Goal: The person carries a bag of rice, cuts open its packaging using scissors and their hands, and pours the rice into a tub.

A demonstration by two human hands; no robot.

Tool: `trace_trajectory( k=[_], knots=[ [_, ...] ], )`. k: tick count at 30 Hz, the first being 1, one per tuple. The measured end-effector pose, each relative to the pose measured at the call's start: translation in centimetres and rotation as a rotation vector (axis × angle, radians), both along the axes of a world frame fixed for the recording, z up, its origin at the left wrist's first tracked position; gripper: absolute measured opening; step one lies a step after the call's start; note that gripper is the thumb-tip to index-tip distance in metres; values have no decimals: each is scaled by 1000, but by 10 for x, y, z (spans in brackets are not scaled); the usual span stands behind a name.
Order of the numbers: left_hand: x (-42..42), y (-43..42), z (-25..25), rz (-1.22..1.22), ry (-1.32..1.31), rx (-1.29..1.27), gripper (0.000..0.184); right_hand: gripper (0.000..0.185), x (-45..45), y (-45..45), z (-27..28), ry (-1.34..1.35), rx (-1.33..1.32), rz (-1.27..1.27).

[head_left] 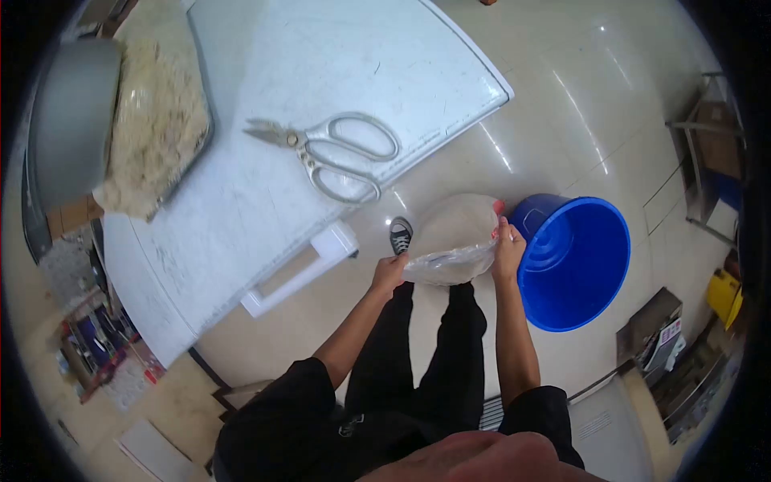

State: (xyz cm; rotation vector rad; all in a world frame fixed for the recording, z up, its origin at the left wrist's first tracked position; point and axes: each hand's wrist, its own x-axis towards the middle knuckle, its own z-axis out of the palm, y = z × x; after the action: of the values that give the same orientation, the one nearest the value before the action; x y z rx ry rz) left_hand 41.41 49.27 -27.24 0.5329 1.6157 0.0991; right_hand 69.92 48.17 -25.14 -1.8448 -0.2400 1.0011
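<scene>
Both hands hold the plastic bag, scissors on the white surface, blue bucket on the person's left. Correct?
Wrong side: head view shows the blue bucket on the person's right. Left hand and right hand hold the plastic bag; scissors lie on the white surface.

No letters or numbers can be read. The small white print (351,424) on the black cloth clothing (281,422), the red marking (499,208) on the clear plastic bag (454,229) and the pink-marked white sheet (669,331) are illegible.
</scene>
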Motion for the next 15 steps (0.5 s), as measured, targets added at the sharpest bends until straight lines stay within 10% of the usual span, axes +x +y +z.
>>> trace_trajectory(
  k=[6,11,15],
  knots=[
    [-30,71,37,-172,93,53,44,43,-17,37,8,84,31,47],
    [-58,89,-35,-533,246,893,47,37,-61,95,-44,60,111,112],
    [-78,56,-56,-377,112,870,44,28,-68,110,-49,-51,157,70]
  ],
)
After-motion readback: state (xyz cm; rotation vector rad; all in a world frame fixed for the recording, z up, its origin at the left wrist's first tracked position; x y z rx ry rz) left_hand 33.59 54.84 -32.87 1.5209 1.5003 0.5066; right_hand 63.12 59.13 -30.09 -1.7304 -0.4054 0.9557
